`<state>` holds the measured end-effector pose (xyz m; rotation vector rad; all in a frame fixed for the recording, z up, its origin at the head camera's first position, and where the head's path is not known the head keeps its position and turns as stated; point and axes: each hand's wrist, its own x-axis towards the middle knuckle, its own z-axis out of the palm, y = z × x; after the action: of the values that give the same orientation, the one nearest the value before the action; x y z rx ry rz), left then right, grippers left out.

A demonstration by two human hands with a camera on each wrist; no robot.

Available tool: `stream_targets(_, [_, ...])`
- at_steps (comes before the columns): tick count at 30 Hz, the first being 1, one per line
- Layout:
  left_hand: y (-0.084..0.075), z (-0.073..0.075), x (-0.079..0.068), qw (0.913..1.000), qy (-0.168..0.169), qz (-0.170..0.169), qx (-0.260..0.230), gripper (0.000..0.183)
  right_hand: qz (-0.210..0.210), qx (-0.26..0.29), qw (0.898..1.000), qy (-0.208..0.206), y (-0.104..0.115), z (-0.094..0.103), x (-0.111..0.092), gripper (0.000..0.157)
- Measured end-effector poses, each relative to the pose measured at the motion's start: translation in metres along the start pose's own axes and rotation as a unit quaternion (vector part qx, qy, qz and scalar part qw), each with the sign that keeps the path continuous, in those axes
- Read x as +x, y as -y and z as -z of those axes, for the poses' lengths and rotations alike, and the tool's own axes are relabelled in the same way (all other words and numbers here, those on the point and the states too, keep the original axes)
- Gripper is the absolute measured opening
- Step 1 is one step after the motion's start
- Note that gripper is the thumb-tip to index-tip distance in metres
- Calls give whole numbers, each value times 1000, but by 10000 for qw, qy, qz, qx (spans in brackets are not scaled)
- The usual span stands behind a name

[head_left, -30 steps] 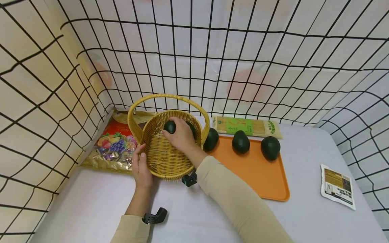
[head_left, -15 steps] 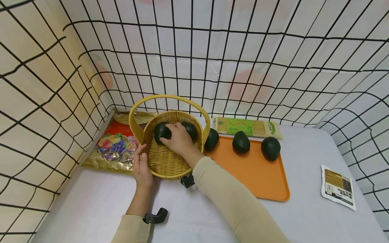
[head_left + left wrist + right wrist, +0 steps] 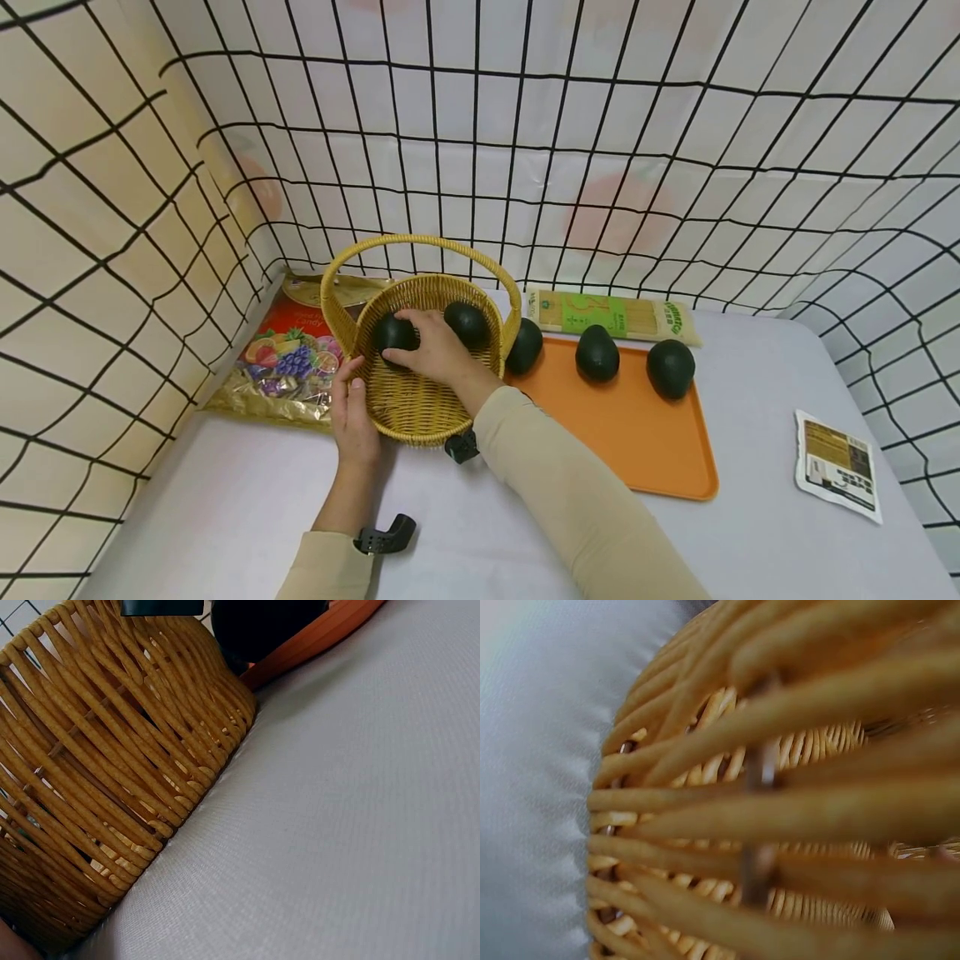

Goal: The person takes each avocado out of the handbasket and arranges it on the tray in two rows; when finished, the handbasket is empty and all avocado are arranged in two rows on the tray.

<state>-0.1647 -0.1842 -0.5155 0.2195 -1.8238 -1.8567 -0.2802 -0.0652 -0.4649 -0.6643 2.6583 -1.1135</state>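
An avocado (image 3: 393,336) is gripped inside the basket (image 3: 408,408) by the right hand (image 3: 437,346); the woven side is touched by the left hand (image 3: 355,421). A second avocado (image 3: 468,323) is placed beside the right hand. Three others (image 3: 597,354), smooth and rounded, are left on the flat tray (image 3: 663,446), right of both hands.

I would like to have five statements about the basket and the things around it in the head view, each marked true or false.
1. Two dark green fruits are inside the basket. True.
2. Both hands are inside the basket. False: only the right hand is; the left hand is at its outer side.
3. The basket's handle is folded down. False: the handle stands up.
4. The orange tray is right of the basket. True.
5. The candy bag is left of the basket. True.
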Motion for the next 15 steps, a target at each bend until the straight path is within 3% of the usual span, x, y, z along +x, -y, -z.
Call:
stream_targets(5, [-1,0,0,10000,35,66,58,40,209,555,9973,434,0,-3,0,54])
stream_targets(9, [-1,1,0,9999,53,131,80,41,132,611,9954,719,2,-3,-2,59])
stream_targets(15, [-2,1,0,9999,28,96,39,41,60,416,9956,833,2,-3,-3,67])
